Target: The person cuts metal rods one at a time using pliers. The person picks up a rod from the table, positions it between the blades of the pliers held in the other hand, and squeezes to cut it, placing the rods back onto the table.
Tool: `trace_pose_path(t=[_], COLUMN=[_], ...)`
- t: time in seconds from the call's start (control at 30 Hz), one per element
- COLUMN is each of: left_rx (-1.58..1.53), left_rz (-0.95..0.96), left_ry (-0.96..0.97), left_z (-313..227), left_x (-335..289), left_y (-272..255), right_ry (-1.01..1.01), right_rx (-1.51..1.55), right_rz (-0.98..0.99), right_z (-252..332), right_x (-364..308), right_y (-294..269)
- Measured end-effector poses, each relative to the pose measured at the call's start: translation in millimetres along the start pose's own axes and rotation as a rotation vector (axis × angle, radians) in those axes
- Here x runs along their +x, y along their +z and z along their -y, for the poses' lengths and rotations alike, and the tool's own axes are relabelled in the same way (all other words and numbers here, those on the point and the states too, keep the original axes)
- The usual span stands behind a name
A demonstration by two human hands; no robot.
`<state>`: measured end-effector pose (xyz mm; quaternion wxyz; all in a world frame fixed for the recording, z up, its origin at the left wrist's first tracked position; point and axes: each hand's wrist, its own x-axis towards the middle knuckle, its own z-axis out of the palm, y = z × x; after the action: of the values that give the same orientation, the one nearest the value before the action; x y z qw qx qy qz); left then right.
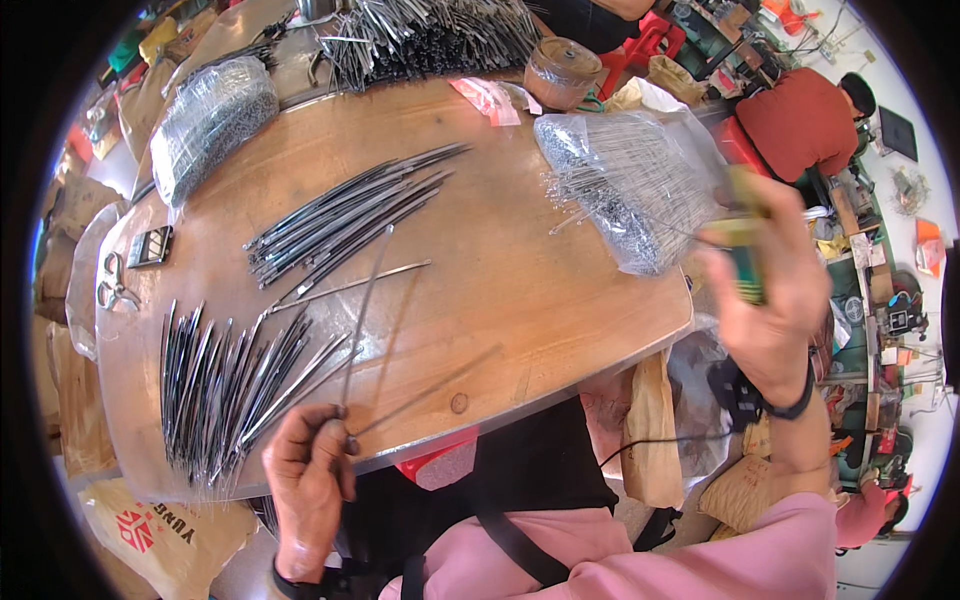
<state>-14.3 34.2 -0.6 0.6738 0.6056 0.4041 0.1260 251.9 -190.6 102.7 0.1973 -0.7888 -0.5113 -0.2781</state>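
My left hand [310,470] is closed at the table's near edge, with thumb and fingers pinched on thin dark rods [363,315]. Two of them fan out from the fingertips, one pointing away from me and one to the right, blurred. Off the table's right side, my right hand [775,300] is wrapped round a yellow-green and black handheld tool [745,245]. Motion smears that tool, so its exact kind is unclear. Left of my left hand lies a spread bundle of dark and silvery strips [215,400]. A second bundle [345,215] rests farther back, mid-table.
Plastic bags of thin metal pieces lie at the back left [215,125] and right [640,185]. A large strip pile [430,40] and a brown tape roll [563,73] sit at the far edge. Scissors [115,285] lie leftmost. A black cable [670,440] hangs right. Another person [800,120] sits beyond.
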Motion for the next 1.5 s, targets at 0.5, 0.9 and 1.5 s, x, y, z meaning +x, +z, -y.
trace_pose_path(t=[0.5, 0.9, 1.5], left_rx=[-0.562, -0.979, -0.343], left_rz=[0.033, 0.147, 0.279], left_ry=[-0.273, -0.161, -0.268], left_z=[37.7, 8.6, 31.2], left_x=[-37.0, -53.0, -37.1], left_y=[4.7, 21.0, 34.9], right_ry=[0.575, 1.461, 1.12], right_rx=[0.694, 2.043, 1.872], right_rz=[0.169, 0.004, 0.224], right_z=[-19.0, 15.7, 29.3], right_x=[-77.0, -146.9, -108.0], right_y=[66.8, 41.7, 57.4])
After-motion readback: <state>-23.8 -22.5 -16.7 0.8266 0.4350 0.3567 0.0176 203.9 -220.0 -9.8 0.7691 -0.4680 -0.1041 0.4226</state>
